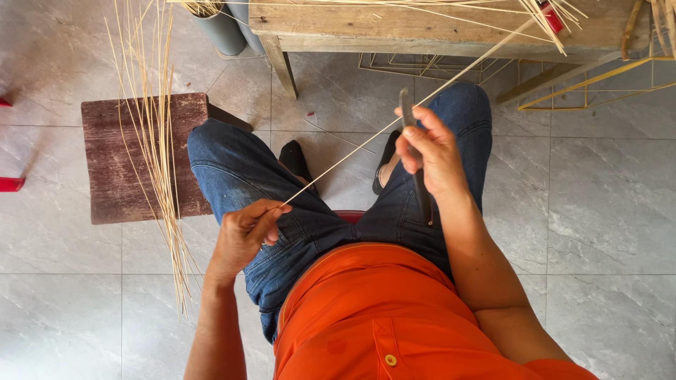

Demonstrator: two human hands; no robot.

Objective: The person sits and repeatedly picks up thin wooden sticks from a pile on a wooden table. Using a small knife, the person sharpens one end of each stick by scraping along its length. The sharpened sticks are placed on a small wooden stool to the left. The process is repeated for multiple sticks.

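Your left hand (243,236) pinches the near end of a thin cane strip (366,141), which slants up across your lap. Your right hand (429,151) is clenched on what looks like a dark knife (407,105), touching the strip.

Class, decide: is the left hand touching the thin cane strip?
Touching. The head view shows the left hand pinching the strip's near end between thumb and fingers, no gap visible.

Left hand (243,236) pinched shut near the lap — right hand (429,155) fisted, raised higher.
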